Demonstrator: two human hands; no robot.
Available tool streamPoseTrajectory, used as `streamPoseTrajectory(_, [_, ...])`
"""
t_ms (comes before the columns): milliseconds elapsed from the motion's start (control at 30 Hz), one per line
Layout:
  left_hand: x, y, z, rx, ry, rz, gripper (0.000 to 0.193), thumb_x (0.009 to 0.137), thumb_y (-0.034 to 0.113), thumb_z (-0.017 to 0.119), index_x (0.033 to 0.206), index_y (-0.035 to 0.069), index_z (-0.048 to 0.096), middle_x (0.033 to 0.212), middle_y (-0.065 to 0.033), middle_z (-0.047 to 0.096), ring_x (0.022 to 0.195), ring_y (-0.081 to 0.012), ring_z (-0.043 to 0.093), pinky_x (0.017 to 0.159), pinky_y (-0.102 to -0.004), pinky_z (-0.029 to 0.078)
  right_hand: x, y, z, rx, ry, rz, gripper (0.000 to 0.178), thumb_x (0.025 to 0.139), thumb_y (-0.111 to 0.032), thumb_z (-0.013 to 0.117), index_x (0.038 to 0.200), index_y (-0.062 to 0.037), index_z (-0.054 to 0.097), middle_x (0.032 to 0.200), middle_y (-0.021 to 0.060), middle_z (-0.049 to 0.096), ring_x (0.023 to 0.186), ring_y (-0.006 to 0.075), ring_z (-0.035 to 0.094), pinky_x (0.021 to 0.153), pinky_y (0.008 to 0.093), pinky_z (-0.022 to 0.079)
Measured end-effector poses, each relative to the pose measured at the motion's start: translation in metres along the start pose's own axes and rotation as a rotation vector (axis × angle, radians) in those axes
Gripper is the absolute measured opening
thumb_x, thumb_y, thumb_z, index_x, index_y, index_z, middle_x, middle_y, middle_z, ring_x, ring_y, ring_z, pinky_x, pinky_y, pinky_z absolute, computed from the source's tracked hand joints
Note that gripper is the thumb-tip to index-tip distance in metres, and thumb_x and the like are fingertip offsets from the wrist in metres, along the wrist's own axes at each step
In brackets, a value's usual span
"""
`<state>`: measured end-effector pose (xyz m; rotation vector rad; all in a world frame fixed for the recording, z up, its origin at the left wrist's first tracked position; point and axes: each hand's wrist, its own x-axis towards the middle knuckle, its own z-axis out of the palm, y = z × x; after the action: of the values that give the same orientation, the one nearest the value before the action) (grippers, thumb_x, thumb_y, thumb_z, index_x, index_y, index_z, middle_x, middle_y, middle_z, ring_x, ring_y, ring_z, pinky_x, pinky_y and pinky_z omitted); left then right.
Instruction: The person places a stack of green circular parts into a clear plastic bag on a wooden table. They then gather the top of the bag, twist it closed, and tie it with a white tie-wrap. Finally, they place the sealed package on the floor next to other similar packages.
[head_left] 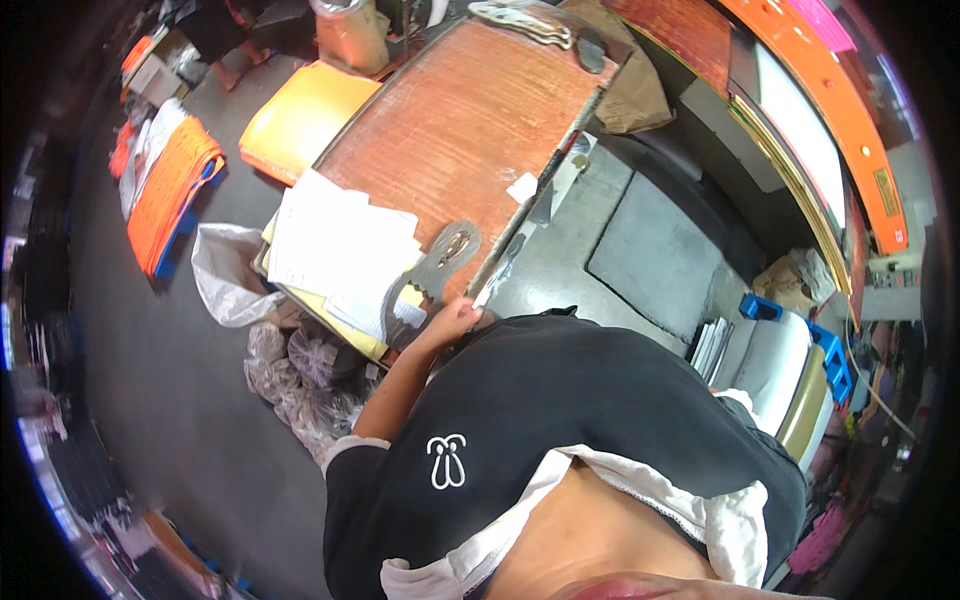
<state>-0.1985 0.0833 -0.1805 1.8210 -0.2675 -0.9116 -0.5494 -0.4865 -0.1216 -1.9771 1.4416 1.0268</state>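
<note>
My left hand is at the near corner of a worn reddish-brown work table, its fingers curled closed. Whatever they grip, if anything, is hidden. Right beside it lies a grey sole-shaped piece with an opening in its far end. Loose white paper sheets overlap on the table's left side, partly under that grey piece. A small white scrap rests near the table's right edge. My right hand is out of view, and my body hides much of that side.
Left of the table stand an orange stack, a white sack and clear plastic bags. Folded orange material lies farther left. To the right are a dark floor mat, rolls of material and an orange rack beam.
</note>
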Motion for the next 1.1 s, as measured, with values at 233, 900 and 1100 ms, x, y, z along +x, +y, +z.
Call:
streamPoseTrajectory(233, [-0.022, -0.091, 0.036, -0.219, 0.0, -0.071, 0.039, 0.088, 0.034, 0.054, 0.109, 0.001, 0.055, 0.097, -0.0071, 0.06, 0.09, -0.015, 0.056, 0.079, -0.0286, 0.044, 0.014, -0.065, 0.024, -0.024, -0.037, -0.161, 0.039, 0.083, -0.04, 0.053, 0.099, -0.0056, 0.062, 0.092, 0.0119, 0.063, 0.081, 0.0221, 0.058, 0.073, 0.0348, 0.045])
streamPoseTrajectory(900, [-0.015, -0.122, 0.045, 0.013, -0.092, -0.275, 0.035, 0.089, 0.031, 0.054, 0.108, 0.003, 0.056, 0.094, -0.0052, 0.06, 0.083, -0.0129, 0.055, 0.073, -0.0277, 0.045, 0.082, -0.257, 0.164, -0.165, -0.347, -1.182, 0.048, 0.078, -0.048, 0.055, 0.1, -0.0059, 0.065, 0.096, 0.0135, 0.065, 0.09, 0.0264, 0.06, 0.081, 0.0388, 0.043])
streamPoseTrajectory(1100, [-0.007, -0.117, 0.06, 0.097, -0.114, -0.36, 0.034, 0.089, 0.03, 0.053, 0.108, 0.003, 0.056, 0.093, -0.0046, 0.059, 0.082, -0.0122, 0.054, 0.071, -0.0274, 0.045, 0.079, -0.247, 0.118, -0.141, -0.617, -0.651, 0.04, 0.077, -0.04, 0.061, 0.103, -0.0099, 0.06, 0.102, 0.0082, 0.06, 0.095, 0.0205, 0.057, 0.082, 0.0377, 0.046])
